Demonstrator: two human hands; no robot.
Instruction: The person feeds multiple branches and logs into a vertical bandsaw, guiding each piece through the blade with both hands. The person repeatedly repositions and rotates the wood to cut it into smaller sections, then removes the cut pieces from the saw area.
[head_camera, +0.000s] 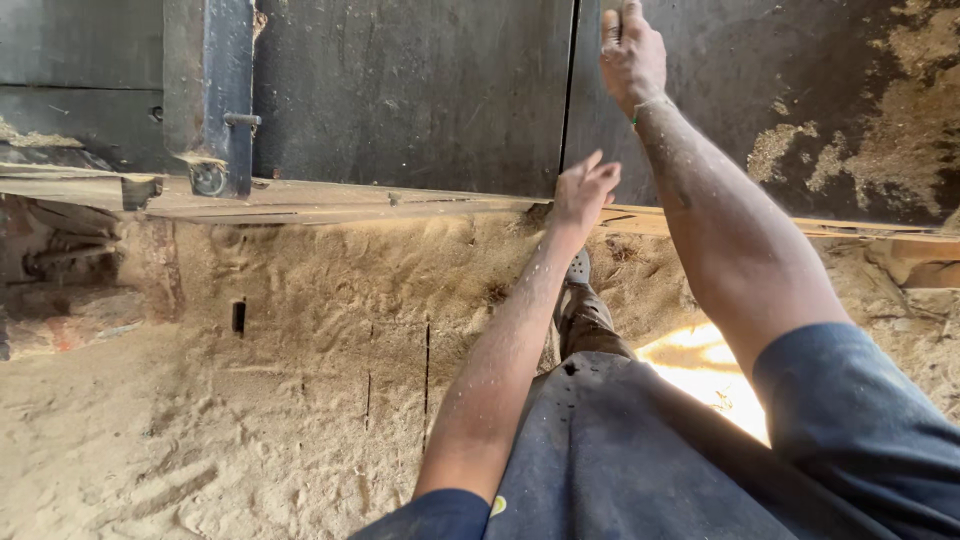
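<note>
Down from the head camera, I see my left hand (585, 190) with fingers spread, holding nothing, at the lower edge of the dark metal panel (410, 90). My right hand (632, 55) is raised against the same panel's vertical seam (570, 100); I cannot tell its grip. Sawdust floor (250, 400) lies below, my shoe (578, 268) on it.

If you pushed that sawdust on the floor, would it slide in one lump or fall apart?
The sawdust would probably crumble and scatter: it lies loose, marked with ridges and prints. It seems light, since specks cling to the left hand and right hand. It likely offers little grip underfoot.
</note>
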